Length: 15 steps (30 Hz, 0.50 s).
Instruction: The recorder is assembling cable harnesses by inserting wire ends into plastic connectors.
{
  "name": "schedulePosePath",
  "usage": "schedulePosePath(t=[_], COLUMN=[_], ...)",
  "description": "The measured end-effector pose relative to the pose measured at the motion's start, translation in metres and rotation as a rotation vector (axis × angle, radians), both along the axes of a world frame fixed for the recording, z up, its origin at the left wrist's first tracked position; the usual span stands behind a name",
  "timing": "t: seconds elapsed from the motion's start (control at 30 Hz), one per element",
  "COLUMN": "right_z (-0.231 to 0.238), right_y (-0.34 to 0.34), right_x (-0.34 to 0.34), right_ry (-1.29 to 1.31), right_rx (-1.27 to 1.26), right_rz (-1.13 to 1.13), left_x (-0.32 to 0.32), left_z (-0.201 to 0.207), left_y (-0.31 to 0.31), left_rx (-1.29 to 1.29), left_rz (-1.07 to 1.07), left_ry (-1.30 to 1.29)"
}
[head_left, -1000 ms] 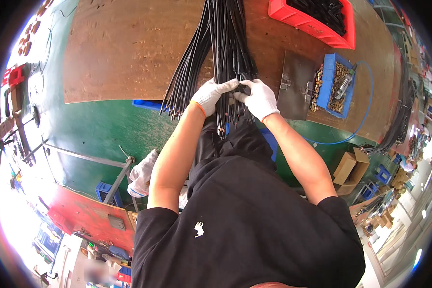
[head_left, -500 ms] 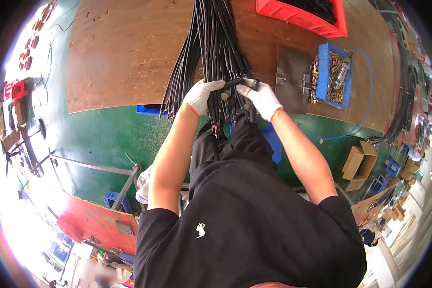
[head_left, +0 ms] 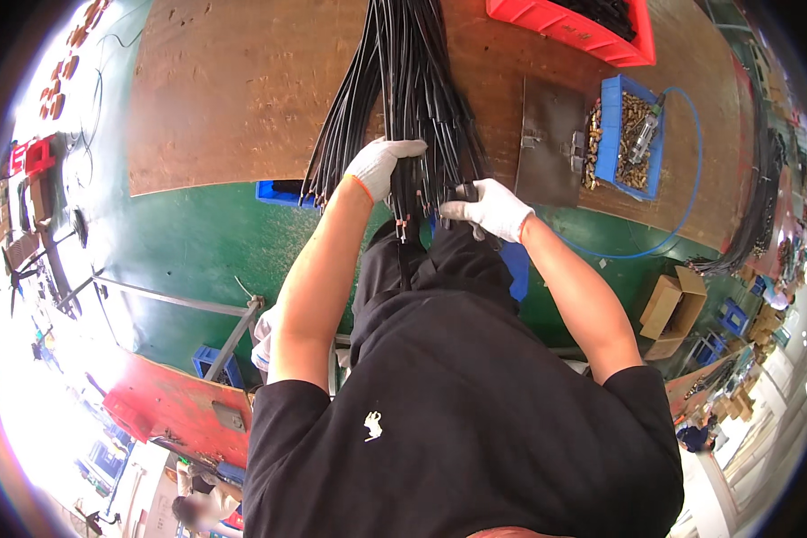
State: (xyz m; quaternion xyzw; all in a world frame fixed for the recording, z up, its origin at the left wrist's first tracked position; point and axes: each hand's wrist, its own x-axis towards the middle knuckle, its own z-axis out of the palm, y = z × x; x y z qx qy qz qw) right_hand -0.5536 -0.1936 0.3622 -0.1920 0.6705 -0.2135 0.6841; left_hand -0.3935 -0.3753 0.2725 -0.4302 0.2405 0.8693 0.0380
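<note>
I saw the top edge cut off the cables (head_left: 412,63) and red bin (head_left: 572,34); at lower left, a person (head_left: 204,504) looked blurred.

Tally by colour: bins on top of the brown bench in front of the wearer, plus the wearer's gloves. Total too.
Red bin: 1
Blue bin: 1
White gloves: 2
Total: 4
Black cables left out: too many overlap to count.

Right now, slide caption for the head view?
White-gloved left hand on thin black cables draped over a brown wooden table, white-gloved right hand near their lower ends.
</note>
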Motion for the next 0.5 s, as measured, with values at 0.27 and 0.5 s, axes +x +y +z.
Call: schedulePosePath(t=[0.27,0.5], right_z=[0.007,0.003], right_y=[0.014,-0.001], right_x=[0.009,0.01], right_ry=[-0.033,-0.026], right_rx=[0.03,0.044], right_rz=[0.085,0.138], left_x=[-0.013,-0.015], left_z=[0.013,0.017], left_y=[0.016,0.016], left_rx=[-0.033,-0.047], left_rz=[0.114,0.098], left_ry=[0.006,-0.001])
